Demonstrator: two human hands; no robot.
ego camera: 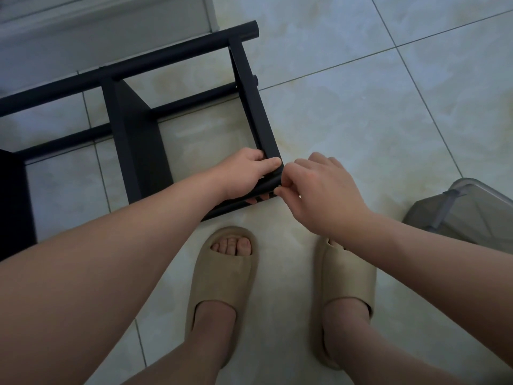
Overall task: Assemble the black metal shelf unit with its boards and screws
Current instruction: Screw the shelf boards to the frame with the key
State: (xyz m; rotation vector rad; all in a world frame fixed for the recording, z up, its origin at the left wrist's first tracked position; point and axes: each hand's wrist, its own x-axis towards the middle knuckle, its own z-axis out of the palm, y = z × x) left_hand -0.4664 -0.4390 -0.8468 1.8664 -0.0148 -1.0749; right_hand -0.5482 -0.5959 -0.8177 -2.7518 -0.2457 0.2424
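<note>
Black metal shelf unit [249,101] lies on its side on the pale tiled floor [361,107], its near corner just in front of two beige slippers [222,273]. The left hand [247,173] grips that corner, fingers curled round the tube. The right hand [319,190] pinches the same corner's end with curled fingertips; any small part between them is hidden. A grey plastic container [466,215] sits to the right.

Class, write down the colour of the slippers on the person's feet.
The slippers are beige. The head view, the only one here, shows them plainly.

Both hands [249,173] gripping black shelf frame [249,87]
</note>
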